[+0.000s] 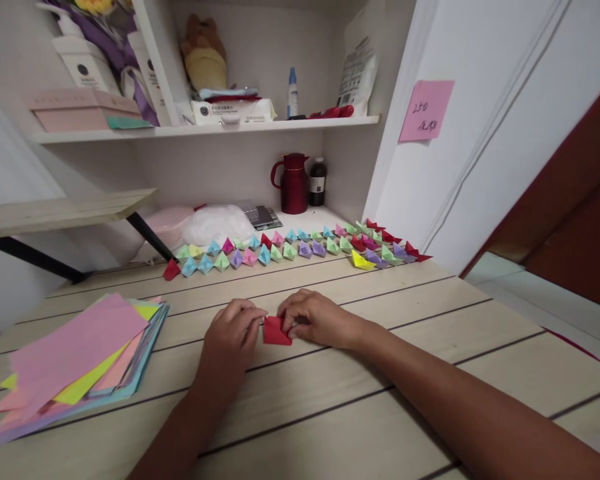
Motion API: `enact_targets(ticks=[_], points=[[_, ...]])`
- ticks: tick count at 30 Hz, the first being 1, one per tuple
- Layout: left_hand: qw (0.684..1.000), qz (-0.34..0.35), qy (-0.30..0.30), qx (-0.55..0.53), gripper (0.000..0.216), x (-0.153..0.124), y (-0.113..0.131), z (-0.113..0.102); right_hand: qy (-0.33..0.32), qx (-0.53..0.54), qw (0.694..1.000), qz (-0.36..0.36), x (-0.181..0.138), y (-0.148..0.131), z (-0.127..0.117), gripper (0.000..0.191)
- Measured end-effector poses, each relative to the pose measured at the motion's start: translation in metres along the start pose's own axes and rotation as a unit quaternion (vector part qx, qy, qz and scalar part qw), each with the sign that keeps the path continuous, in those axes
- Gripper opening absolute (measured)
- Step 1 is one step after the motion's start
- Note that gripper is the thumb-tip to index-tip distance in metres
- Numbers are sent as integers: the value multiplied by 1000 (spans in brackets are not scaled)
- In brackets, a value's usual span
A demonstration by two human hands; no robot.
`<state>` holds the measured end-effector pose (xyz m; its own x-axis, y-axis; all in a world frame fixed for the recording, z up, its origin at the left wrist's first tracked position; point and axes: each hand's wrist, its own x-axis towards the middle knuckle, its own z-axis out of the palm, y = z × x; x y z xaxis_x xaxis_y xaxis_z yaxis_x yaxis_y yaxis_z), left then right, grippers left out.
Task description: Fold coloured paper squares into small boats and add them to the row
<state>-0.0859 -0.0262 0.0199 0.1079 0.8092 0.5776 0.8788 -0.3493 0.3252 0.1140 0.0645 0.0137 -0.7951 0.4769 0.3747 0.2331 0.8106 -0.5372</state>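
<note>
A small folded piece of red paper (277, 331) is held just over the middle of the slatted table (330, 393). My left hand (234, 331) pinches its left corner between thumb and fingertips. On the other side my right hand (316, 319) has its fingers curled over the paper's right edge, the thumb against it. Beyond the hands, several folded paper boats (289, 251) in many colours stand in rows along the table's back. A yellow paper boat (363, 261) sits at the front of the right-hand group.
A stack of coloured paper sheets (80, 340) lies at the left. Behind the boats are a clear plastic bag (217, 225), a dark red jug (295, 185) and a dark bottle (318, 183). A small raised shelf (65, 212) with black legs juts in at the left.
</note>
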Motion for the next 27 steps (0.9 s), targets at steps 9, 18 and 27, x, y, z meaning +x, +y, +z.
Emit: enact_targets(ticks=[9, 18, 27], points=[[987, 13, -155, 38, 23, 0, 0, 9, -12, 14, 999, 36, 1, -1, 4, 21], [980, 23, -195, -37, 30, 0, -24, 11, -206, 63, 976, -44, 12, 17, -19, 48], [981, 9, -187, -57, 27, 3, -23, 14, -27, -10, 1000, 7, -6, 8, 8, 23]])
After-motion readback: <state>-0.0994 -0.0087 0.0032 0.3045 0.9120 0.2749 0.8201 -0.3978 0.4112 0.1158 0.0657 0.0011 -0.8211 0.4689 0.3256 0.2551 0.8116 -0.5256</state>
